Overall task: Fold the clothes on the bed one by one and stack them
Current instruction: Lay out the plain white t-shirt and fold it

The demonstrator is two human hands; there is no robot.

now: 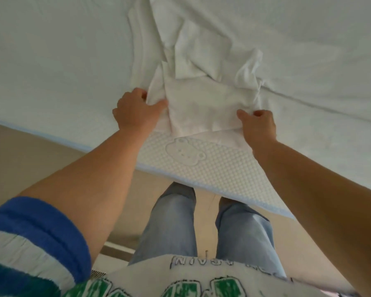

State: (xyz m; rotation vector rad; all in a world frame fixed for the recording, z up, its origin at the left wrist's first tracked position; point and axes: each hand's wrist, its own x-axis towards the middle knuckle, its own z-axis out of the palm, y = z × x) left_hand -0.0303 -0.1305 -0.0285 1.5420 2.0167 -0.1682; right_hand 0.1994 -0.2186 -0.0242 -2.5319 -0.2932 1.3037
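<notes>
2 hands (137, 108) (258, 123) pinching white garment (204, 108) corners.

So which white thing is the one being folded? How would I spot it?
Find the bed, then its near edge with the bumpy mattress pad. Just above lies the white garment, pinched by the left hand and right hand. Unlike the smooth sheet, it's crumpled and layered.

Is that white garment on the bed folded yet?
Only partly: the white garment has one flat near panel, the rest lies rumpled. Left hand and right hand pinch its edges.
</notes>
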